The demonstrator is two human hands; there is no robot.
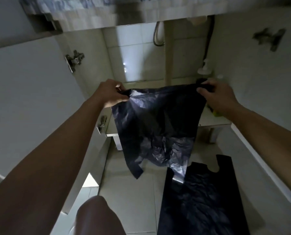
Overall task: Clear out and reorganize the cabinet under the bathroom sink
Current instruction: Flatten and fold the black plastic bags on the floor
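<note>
Head view, looking down into the open cabinet [141, 53] under the sink.

- Left hand [113, 93]: fingers are pinching the top left corner of a dark plastic bag [158, 119], clamped on it.
- Right hand [216, 95]: fingers are curling round the bunched top right corner of the same bag, clamped on it.
- The bag is hanging stretched between the two hands, its top edge taut and roughly level, right in front of the cabinet opening. Its lower end is trailing down toward the floor tiles [133, 192]. One loose tip is dangling left of centre.
- A second dark bag [204, 197] is lying flat on the tiles at lower right, handle cut-out pointing toward the cabinet. The hanging bag's lower corner is overlapping its top left corner in this view. Cannot tell whether they are touching.
- Left door [31, 99] and right door [260, 82] are both standing swung wide open. A hinge [73, 60] is showing on the left door's inner edge.
- The front edge of the bottom shelf [214, 122] is showing right of the bag.
- A yellow-green item [215, 112] is sitting on that shelf, mostly hidden behind the right wrist.
- A hose [159, 36] and a dark pipe [209, 39] are running down the back wall.
- Bare tiles are showing between the left door and the flat bag.
- A knee [97, 216] is poking in at the bottom edge, just beside the left door's lower edge.
</note>
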